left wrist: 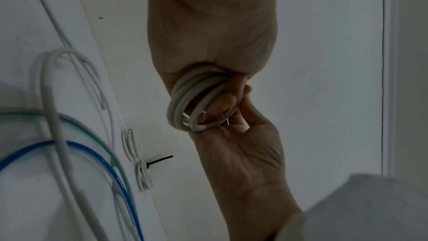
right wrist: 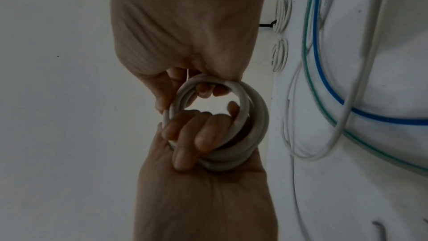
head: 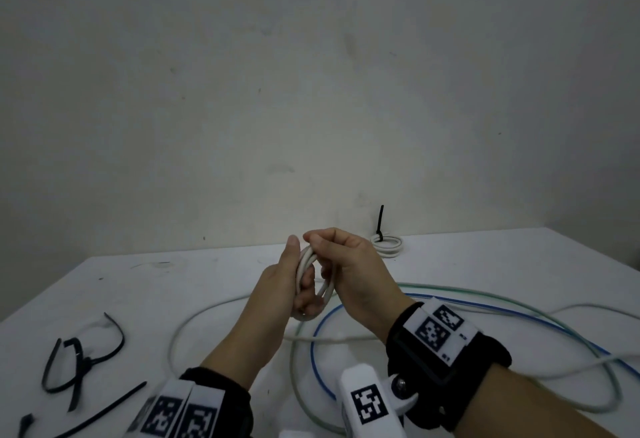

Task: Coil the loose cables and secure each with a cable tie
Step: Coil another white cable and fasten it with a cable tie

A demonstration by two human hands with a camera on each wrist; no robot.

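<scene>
Being gripped above the white table [head: 104, 285] is a small white cable coil [head: 306, 278], held between both hands. The left hand [head: 284, 285] is being curled through the ring from below, its fingers [right wrist: 203, 135] hooked inside the loops, while the right hand [head: 349, 275] is being closed on the upper rim from the far side.

The open centre of the ring and the fingertips inside it are being shown only by the right wrist view; from the head view the coil is being seen nearly edge-on. A thin pale strand [left wrist: 228, 121] beside the coil is being caught only by the left wrist view; what it is cannot be told.

Loose black cable ties [head: 79, 365] at the table's left are being shown by the head view alone. A finished coil [head: 386, 243] with a black tie [head: 380, 223] is lying by the wall, and blue [head: 346, 313], green [head: 450, 290] and white [head: 207, 316] cables are lying loose on the table.

Black-and-white square markers on the wristbands [head: 436, 330] are being seen; no legible writing is being made out.
</scene>
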